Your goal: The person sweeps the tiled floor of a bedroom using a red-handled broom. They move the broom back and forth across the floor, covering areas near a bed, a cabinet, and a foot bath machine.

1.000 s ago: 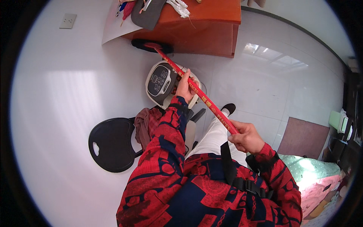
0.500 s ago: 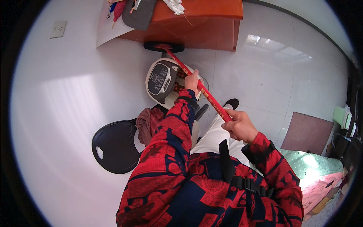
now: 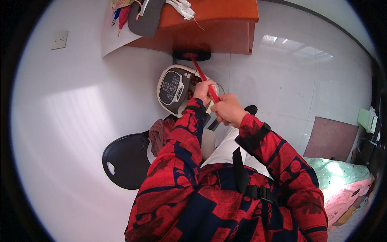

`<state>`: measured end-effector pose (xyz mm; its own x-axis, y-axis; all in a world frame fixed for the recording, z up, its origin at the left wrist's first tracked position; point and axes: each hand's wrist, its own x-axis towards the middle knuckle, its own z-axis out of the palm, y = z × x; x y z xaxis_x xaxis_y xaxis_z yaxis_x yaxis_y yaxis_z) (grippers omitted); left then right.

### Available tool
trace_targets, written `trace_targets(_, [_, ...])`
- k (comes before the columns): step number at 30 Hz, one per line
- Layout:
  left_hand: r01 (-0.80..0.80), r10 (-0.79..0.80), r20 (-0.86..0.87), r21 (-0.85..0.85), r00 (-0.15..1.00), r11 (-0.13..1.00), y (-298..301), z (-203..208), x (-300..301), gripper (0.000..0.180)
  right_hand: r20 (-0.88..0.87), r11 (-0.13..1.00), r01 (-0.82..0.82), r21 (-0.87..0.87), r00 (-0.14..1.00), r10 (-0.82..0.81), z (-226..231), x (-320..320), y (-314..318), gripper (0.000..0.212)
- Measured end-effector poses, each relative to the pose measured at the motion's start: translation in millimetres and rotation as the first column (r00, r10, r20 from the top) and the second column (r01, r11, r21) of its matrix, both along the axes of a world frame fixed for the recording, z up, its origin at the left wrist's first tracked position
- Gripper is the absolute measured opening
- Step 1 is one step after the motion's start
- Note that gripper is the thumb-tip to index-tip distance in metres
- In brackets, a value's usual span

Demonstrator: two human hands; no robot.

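Note:
A long red pole [image 3: 200, 72] slopes away from me to a dark, flat, mop-like head [image 3: 192, 56] with a reddish middle. That head lies on the floor under the front of the orange-brown wooden cabinet [image 3: 225, 36]. My left hand [image 3: 204, 90] is wrapped round the pole, farther along it. Closer to me, my right hand [image 3: 229, 109] grips the near end, close beside the left. Just left of the pole stands a cream and brown foot bath [image 3: 172, 88] with a control panel; my left arm and hand partly cover it.
A black chair-like seat [image 3: 127, 161] and a brownish cloth [image 3: 160, 132] are on my left. Grey tiles [image 3: 278, 88] stretch right, to a brown mat [image 3: 330, 138] and a green-and-pink bedcover [image 3: 342, 171]. A grey item [image 3: 146, 18] and white tassels [image 3: 181, 8] lie on the cabinet.
My right hand has pushed forward and left, up close to my left hand. The mop head has slid right along the cabinet's foot. Both hands keep hold of the pole.

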<state>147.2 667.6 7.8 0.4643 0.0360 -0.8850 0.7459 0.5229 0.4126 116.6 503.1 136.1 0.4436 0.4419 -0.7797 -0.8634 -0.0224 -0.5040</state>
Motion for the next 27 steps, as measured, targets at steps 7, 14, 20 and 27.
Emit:
trace_targets(7, [0.092,-0.095,-0.015,-0.154,0.995,0.984,11.5,35.5,5.2,0.019,-0.164,0.948,0.268,0.171,0.957,-0.24,48.7,-4.9,10.4,0.007])
trace_targets(14, [0.149,-0.156,-0.01,-0.235,0.988,0.96,-1.4,16.1,-18.8,0.015,-0.25,0.913,0.398,0.086,0.896,-0.366,48.2,-35.8,9.4,0.008])
trace_targets(20, [0.188,-0.189,0.014,-0.199,0.982,0.962,-10.4,-0.2,-24.3,0.016,-0.219,0.918,0.387,0.089,0.907,-0.361,38.3,-48.9,-4.1,0.008])
trace_targets(27, [0.23,-0.231,0.024,-0.254,0.973,0.94,-51.5,-11.0,-47.7,0.021,-0.179,0.926,0.375,0.026,0.914,-0.365,38.3,-78.6,-42.1,0.021])
